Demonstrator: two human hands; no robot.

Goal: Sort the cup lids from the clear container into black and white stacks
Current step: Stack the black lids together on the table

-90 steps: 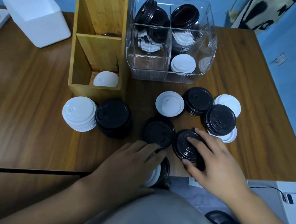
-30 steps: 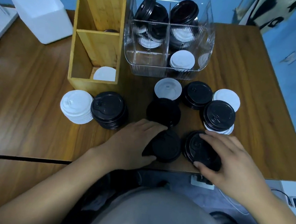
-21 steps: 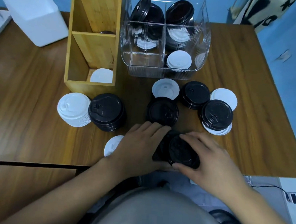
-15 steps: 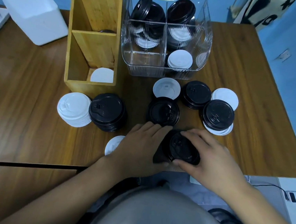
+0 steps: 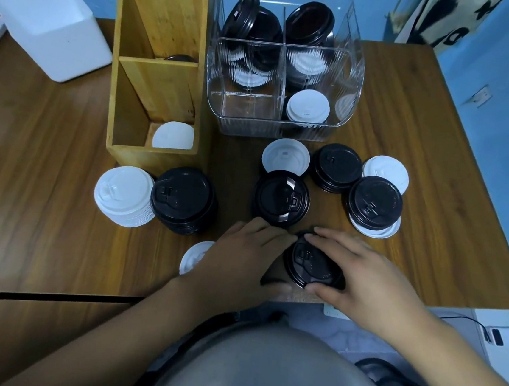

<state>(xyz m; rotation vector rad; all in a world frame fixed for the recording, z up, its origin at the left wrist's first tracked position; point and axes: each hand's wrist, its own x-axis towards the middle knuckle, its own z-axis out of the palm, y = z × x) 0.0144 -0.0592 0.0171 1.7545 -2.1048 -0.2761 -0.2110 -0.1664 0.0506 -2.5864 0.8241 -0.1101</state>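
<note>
Near the table's front edge, my left hand [image 5: 240,263] and my right hand [image 5: 360,274] hold a small pile of black lids [image 5: 310,265] from both sides, fingers curled round its rim. A loose white lid [image 5: 192,255] lies just left of my left hand. A white stack [image 5: 122,194] and a black stack [image 5: 182,203] stand side by side at the left. More loose lids lie ahead: an upturned black lid [image 5: 280,198], a white lid [image 5: 284,157], a black lid [image 5: 335,166], and a black lid on white ones [image 5: 375,204]. The clear container [image 5: 285,71] holds mixed lids.
A tall wooden organiser [image 5: 158,68] stands left of the clear container, with a white lid in its front compartment. A white box [image 5: 50,23] sits at the far left. The table's front edge [image 5: 423,302] runs just behind my hands, with cables on the floor beyond it.
My right hand slid its black lid left onto the black lids under my left hand; both hands now hold one pile. A white lid became visible left of my left hand.
</note>
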